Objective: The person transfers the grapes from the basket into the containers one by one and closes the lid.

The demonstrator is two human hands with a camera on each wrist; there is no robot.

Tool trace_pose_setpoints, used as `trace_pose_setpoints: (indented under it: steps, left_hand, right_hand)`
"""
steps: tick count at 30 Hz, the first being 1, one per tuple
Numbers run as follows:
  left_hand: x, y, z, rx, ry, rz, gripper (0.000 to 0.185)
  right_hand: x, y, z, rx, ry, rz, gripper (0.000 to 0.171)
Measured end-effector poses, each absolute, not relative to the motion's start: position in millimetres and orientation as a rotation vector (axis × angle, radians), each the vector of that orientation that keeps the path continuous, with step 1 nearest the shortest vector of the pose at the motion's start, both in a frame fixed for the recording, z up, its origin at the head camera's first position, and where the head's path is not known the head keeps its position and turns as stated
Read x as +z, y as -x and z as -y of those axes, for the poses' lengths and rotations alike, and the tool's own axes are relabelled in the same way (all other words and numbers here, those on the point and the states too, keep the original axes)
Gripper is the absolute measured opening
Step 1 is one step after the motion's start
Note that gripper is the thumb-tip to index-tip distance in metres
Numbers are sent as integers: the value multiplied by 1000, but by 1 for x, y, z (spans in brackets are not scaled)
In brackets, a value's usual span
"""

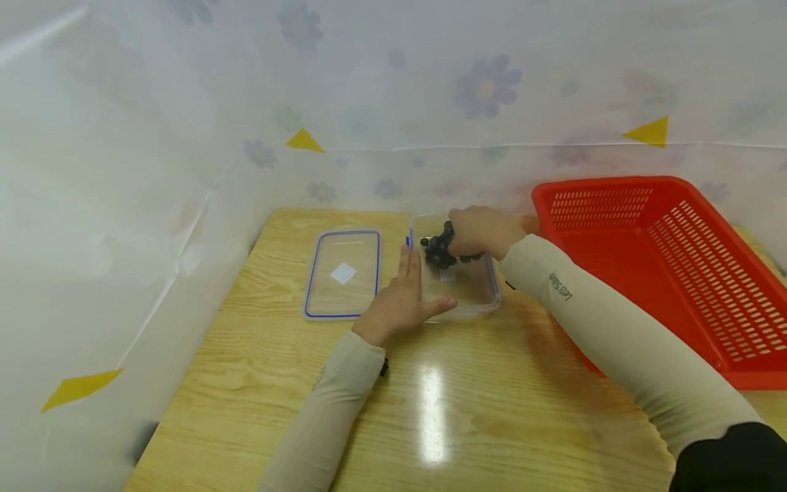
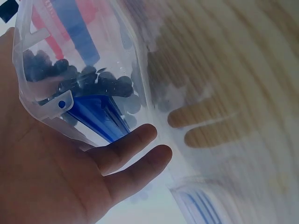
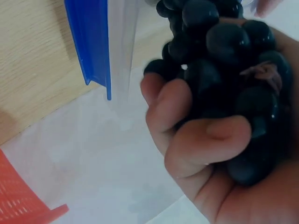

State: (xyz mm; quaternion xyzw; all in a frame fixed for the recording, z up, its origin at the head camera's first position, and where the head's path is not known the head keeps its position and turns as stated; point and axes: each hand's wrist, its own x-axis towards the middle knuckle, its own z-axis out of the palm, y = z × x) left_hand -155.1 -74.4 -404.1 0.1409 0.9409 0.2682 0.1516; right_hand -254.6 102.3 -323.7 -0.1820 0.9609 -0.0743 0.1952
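Note:
My right hand (image 1: 482,231) grips a bunch of dark grapes (image 1: 439,249) over the clear plastic box (image 1: 464,304). In the right wrist view its fingers curl round the grapes (image 3: 205,84). My left hand (image 1: 398,304) lies along the box's left side, fingers straight and thumb stretched over the near rim. Seen from the left wrist, the left hand's fingers (image 2: 133,163) point past the box's blue latch (image 2: 100,114), and grapes show through the clear wall.
A clear lid (image 1: 320,273) with a blue seal lies left of the box. The large red basket (image 1: 615,273) stands at the right, under the right forearm's far side. A white floral sheet (image 1: 393,89) hangs behind the wooden table (image 1: 258,355).

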Motion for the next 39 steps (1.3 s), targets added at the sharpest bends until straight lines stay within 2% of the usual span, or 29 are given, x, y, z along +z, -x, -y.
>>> trace_pose_setpoints:
  steps: [15, 20, 26, 33, 39]
  left_hand:
    - [-405, 155, 71, 750, -413, -2725, 118]
    - [-404, 155, 71, 746, -409, -2717, 116]
    - [-403, 155, 73, 751, -409, -2710, 117]
    - [-402, 155, 75, 747, -424, -2707, 116]
    - [-403, 156, 75, 750, -411, -2698, 117]
  right_hand:
    - [-337, 258, -99, -436, 392, -2838, 62]
    - [-340, 254, -99, -462, 394, -2811, 57]
    - [-347, 251, -99, -416, 429, -2777, 61]
    - [-350, 242, -100, -326, 550, -2739, 34]
    - [-355, 235, -98, -330, 572, -2758, 38]
